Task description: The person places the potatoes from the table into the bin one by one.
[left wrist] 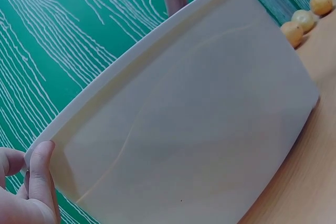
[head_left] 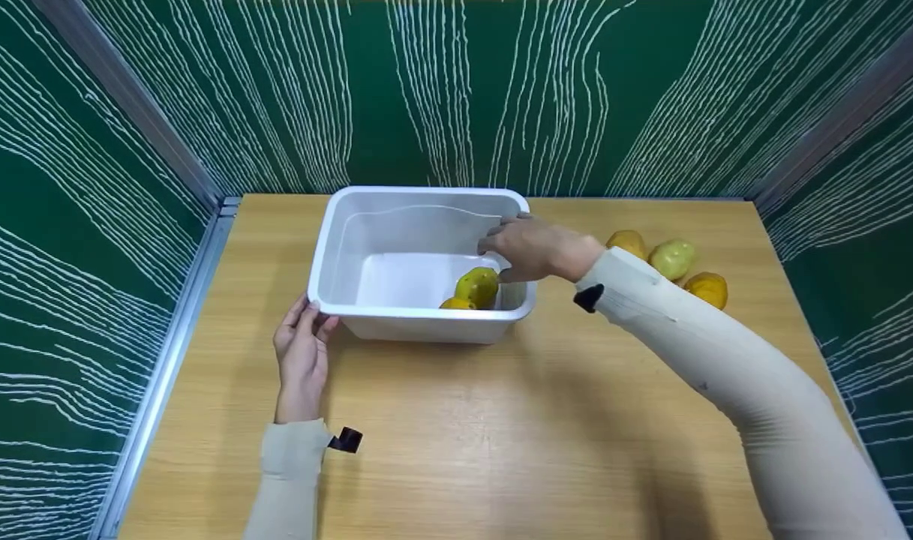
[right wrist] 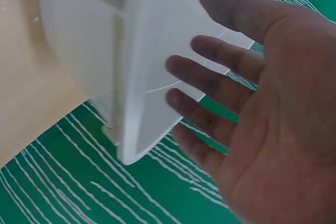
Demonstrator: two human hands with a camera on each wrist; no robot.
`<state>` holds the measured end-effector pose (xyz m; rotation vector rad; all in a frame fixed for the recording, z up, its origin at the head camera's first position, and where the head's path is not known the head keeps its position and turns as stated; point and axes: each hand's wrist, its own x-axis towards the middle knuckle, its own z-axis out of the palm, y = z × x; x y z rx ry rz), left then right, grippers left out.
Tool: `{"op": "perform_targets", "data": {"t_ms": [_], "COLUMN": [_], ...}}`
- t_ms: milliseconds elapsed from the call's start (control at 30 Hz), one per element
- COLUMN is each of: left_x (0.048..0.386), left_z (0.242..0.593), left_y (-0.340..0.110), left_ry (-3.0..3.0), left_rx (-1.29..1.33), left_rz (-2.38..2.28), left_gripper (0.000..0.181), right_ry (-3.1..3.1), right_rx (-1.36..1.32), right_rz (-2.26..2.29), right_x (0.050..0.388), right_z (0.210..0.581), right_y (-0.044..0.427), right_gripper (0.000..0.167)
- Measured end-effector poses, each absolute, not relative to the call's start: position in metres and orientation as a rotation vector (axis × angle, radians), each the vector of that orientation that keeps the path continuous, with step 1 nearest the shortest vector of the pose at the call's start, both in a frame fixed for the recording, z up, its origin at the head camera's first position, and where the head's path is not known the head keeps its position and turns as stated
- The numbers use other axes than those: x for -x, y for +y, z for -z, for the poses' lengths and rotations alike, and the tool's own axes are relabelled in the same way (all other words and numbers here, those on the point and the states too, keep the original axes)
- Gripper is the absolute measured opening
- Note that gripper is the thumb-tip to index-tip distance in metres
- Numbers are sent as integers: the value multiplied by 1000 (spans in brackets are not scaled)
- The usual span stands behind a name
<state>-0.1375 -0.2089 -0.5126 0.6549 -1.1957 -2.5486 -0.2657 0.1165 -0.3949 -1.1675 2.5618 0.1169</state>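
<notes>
A white plastic bin stands toward the back of the table. My left hand pinches its rim at the front left corner; in the left wrist view the thumb presses the outer side. Over the bin's right rim, my right hand hovers with its fingers spread and nothing held, as the right wrist view shows its bare palm. Inside the bin, at the front right, lie a yellow-green fruit and an orange-yellow fruit, the latter partly hidden by the front rim. Their exact kind is unclear.
Right of the bin, partly behind my right forearm, lie an orange-yellow fruit, a pale green fruit and another orange-yellow fruit. Green walls with white wavy lines enclose the wooden table at the back and sides.
</notes>
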Motion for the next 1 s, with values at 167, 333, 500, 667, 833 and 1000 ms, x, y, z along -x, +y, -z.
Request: {"op": "perform_targets", "data": {"t_ms": [167,333,500,667,833,1000], "left_x": [137,137,137,137,138,138], "left_z": [512,512,513,513,513,514], "left_y": [-210,-212,-213,-213,-211,-210], "left_ry": [-1192,-1193,-1180,-1186,-1196,-1197], "left_rx": [-688,-708,-714,-712,-703,-671], "left_rz": [2544,2548,2558,2552,2549,2548], "left_gripper": [46,47,47,47,46,44], "right_ry": [2630,2656,2697,2748,2786,2819], "right_rx": [1280,1315,1339,1386,1399,1424], "right_rz": [0,91,146,182,221,267], "right_x": [265,263,261,260,260,260], "right_z": [403,408,411,415,420,424], "right_y": [129,136,145,156,166,177], "right_gripper": [50,52,52,50,48,46]}}
